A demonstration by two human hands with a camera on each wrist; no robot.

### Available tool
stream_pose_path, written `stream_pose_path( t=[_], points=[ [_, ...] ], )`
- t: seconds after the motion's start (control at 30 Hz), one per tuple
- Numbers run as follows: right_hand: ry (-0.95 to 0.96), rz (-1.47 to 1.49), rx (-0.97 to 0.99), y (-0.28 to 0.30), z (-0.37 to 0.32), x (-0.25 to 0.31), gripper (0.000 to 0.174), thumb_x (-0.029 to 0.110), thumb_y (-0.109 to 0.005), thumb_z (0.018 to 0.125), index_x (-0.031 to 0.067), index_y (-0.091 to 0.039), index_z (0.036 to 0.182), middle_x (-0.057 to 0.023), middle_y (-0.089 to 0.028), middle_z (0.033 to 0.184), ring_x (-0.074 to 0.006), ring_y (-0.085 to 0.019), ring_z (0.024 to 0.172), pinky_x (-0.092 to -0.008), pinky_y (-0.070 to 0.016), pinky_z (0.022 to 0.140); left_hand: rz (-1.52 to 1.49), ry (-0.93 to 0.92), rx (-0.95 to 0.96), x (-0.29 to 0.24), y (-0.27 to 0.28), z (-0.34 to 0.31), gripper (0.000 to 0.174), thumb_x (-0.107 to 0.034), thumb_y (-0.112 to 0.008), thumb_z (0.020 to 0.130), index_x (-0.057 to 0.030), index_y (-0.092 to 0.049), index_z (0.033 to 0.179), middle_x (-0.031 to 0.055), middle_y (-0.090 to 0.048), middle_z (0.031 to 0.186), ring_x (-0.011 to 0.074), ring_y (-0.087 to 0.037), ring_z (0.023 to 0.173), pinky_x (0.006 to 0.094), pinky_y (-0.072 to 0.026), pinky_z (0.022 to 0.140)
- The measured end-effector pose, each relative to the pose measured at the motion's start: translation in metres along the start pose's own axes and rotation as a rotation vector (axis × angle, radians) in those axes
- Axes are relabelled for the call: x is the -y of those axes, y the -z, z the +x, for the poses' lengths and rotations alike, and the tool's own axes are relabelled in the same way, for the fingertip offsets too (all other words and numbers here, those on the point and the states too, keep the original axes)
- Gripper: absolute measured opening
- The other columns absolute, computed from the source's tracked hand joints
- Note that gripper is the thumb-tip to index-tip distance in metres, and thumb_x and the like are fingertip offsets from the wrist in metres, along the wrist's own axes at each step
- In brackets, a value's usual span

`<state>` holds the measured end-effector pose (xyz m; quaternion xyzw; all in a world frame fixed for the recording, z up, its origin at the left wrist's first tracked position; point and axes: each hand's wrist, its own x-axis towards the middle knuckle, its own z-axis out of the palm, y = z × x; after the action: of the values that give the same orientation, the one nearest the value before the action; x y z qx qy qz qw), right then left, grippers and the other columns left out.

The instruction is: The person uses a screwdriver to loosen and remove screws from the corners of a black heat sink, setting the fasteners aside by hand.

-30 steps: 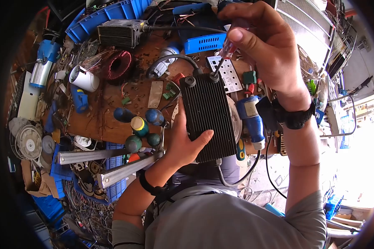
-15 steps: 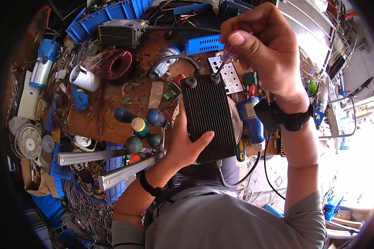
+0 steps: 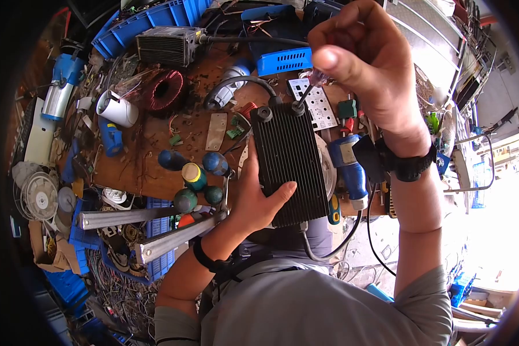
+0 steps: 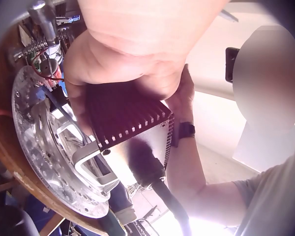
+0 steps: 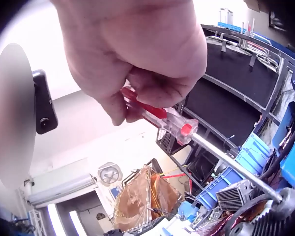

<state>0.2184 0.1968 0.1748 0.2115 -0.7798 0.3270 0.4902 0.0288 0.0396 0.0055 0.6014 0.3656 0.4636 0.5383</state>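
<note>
A black finned metal box (image 3: 289, 167) stands tilted over the table's front edge, a cable at its upper end and another at its lower end. My left hand (image 3: 254, 199) grips its left side, the thumb lying across the fins; the left wrist view shows that hand (image 4: 132, 59) around the finned body (image 4: 128, 115). In my right hand (image 3: 375, 75) is a screwdriver with a clear and red handle (image 5: 172, 124). Its shaft (image 5: 236, 167) runs down to a round fitting (image 5: 286, 202) at the box's upper right corner.
Behind the box lie a perforated white plate (image 3: 314, 104) and a blue slotted panel (image 3: 284, 61). Left of it stand several blue and green handles (image 3: 194, 176), with a copper coil (image 3: 166, 90) farther back. A blue connector (image 3: 352, 173) lies to the right, near a black cable.
My right hand has turned a little around the screwdriver handle, which is now more hidden by the fingers. The left hand and the box have hardly moved.
</note>
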Motion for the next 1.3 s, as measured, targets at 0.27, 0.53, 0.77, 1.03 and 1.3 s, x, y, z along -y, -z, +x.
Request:
stream_pose_path(
  t=[0.27,0.53,0.77,1.03,1.3],
  points=[
    [-0.672,-0.199,-0.585,-0.039,0.013,0.060,0.017,-0.001,-0.070,0.092,-0.0005,-0.058,0.104,-0.0120,-0.069,0.094,-0.0114,-0.068,0.075,-0.0227,-0.0561,0.062,-0.038,-0.002,0.001,0.001,-0.001,-0.001,0.105,-0.026,-0.075,0.089,0.0008,-0.002,0.159,0.0205,-0.039,0.147,0.0287,-0.042,0.135,0.0413,-0.0326,0.114],
    [-0.835,0.213,-0.870,-0.054,0.023,0.057,0.027,0.007,-0.067,0.096,0.0017,-0.051,0.117,-0.0149,-0.067,0.102,-0.0127,-0.066,0.079,-0.0221,-0.0551,0.063,0.000,-0.017,-0.005,0.002,-0.001,0.000,0.105,-0.024,-0.075,0.088,0.0001,-0.001,0.159,0.0204,-0.040,0.145,0.0298,-0.044,0.133,0.0416,-0.0333,0.113],
    [-0.777,-0.134,-0.669,-0.045,0.016,0.054,0.020,0.004,-0.070,0.093,-0.0022,-0.058,0.108,-0.0184,-0.071,0.105,-0.0138,-0.067,0.077,-0.0241,-0.0562,0.071,0.021,-0.013,-0.005,0.001,-0.001,0.000,0.107,-0.024,-0.076,0.088,-0.0008,0.000,0.159,0.0208,-0.041,0.144,0.0302,-0.044,0.133,0.0420,-0.0337,0.112],
    [-1.017,-0.135,-0.636,-0.048,0.037,0.070,0.025,0.017,-0.061,0.101,-0.0019,-0.063,0.118,-0.0114,-0.069,0.103,-0.0086,-0.063,0.070,-0.0197,-0.0480,0.055,0.026,0.025,0.002,0.000,0.000,-0.001,0.106,-0.026,-0.075,0.088,-0.0006,0.000,0.159,0.0205,-0.040,0.145,0.0295,-0.043,0.134,0.0425,-0.0327,0.113],
    [-0.790,-0.465,-0.354,-0.040,0.004,0.052,0.031,0.014,-0.055,0.104,-0.0021,-0.058,0.130,-0.0130,-0.071,0.101,-0.0059,-0.063,0.067,-0.0171,-0.0472,0.053,-0.018,0.017,-0.007,-0.002,-0.003,0.001,0.105,-0.026,-0.074,0.089,0.0002,-0.001,0.159,0.0208,-0.038,0.147,0.0296,-0.042,0.134,0.0421,-0.0319,0.114]
  ],
)
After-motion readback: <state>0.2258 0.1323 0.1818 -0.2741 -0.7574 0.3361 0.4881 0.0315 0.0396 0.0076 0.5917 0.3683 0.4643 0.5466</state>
